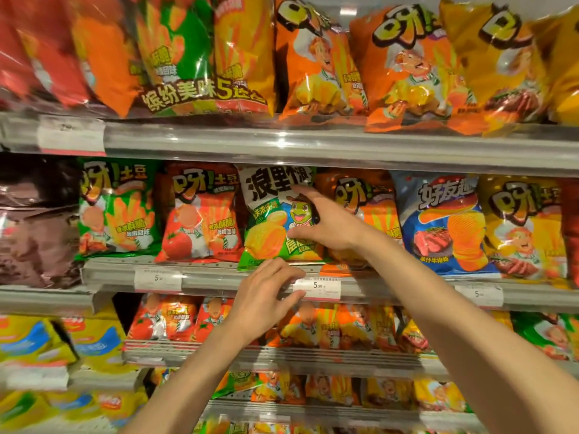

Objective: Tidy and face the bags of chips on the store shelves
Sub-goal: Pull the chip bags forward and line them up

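Landmark: the white-and-green frog bag [275, 217], standing upright on the middle shelf [219, 272], its lower edge slightly over the shelf lip.

Right hand [326, 219]: at the frog bag's right edge, thumb across the bag's front, fingers curled round the side. Reads as grasping the bag; the contact behind the bag is hidden. The forearm crosses in front of the orange bag [372, 214] just right of the frog bag.

Left hand [266, 296]: directly below the frog bag, fingers relaxed and released, holding nothing. Fingertips lie at the shelf rail beside the price tag [318, 288]; cannot tell whether they touch the bag's bottom corner.

Neighbours: a red tomato bag [197, 214] touches the frog bag's left side; a green bag [117, 208] stands further left. A blue steak bag [445, 223] stands beyond the orange one, then a yellow bag [523, 230].

Above the frog bag: larger orange and yellow bags. Below: rows of smaller bags, blurred.
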Demonstrator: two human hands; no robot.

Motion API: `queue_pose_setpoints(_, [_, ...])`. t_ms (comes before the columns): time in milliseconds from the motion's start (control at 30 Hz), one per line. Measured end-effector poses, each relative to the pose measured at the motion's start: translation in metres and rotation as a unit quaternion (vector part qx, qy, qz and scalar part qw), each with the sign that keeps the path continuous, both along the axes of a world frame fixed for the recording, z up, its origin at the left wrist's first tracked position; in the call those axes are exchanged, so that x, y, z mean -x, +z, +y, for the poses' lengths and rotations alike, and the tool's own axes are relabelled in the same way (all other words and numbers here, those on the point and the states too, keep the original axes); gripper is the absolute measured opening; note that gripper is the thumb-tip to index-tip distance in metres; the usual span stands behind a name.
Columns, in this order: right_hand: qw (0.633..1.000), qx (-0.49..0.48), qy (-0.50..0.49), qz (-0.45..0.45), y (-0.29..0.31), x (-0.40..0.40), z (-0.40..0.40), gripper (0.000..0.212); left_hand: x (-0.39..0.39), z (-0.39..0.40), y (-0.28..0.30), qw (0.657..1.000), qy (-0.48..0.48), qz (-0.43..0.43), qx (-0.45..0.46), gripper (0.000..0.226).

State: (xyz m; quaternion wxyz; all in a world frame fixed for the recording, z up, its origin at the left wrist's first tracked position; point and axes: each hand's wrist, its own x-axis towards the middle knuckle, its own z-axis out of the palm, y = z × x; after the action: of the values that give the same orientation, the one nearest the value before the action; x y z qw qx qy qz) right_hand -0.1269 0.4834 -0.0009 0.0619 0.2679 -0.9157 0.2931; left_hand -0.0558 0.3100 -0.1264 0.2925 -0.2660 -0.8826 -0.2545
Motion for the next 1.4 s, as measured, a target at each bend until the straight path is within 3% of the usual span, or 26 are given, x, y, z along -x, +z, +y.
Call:
queue_pose_setpoints(100, [0.998,0.015,0.024,-0.057,-0.001,0.011,-0.011,0.106,0.0,0.0,0.0,1.0,-0.001,0.001,0.001,0.029])
queue_pose_setpoints(200, [0.997,0.055,0.015,-0.051,-0.012,0.013,-0.013,0.117,0.001,-0.001,-0.002,1.0,-0.002,0.001,-0.002,0.029])
queue_pose_setpoints(333, [0.994,0.105,-0.013,0.009,-0.02,0.01,-0.01,0.117,0.003,-0.003,-0.002,1.0,-0.007,-0.004,-0.007,0.031])
queue_pose_setpoints(567, [0.993,0.11,-0.016,-0.033,-0.027,0.017,-0.015,0.123,0.004,-0.003,-0.004,0.999,-0.015,-0.023,-0.029,0.031])
queue_pose_setpoints(833, [0.995,0.092,-0.027,-0.02,-0.022,0.015,-0.015,0.118,-0.003,-0.003,-0.003,0.999,-0.009,-0.023,-0.03,0.032])
queue_pose_setpoints(1000, [0.99,0.132,-0.053,0.008,-0.013,-0.014,0.006,0.1,-0.007,-0.001,-0.005,1.0,0.016,-0.005,0.007,0.033])
queue_pose_setpoints(1167, [0.975,0.08,-0.141,0.152,-0.007,-0.045,0.062,0.047,-0.01,0.01,0.0,0.995,0.023,0.054,0.08,0.03])
queue_pose_setpoints(1233, [0.966,0.053,-0.188,0.167,-0.011,-0.049,0.09,0.034,-0.007,0.014,0.004,0.992,0.025,0.065,0.108,0.03])
queue_pose_setpoints(1400, [0.97,0.005,-0.223,0.091,-0.026,-0.054,0.122,0.052,0.003,0.017,0.001,0.997,0.008,0.044,0.068,0.034])
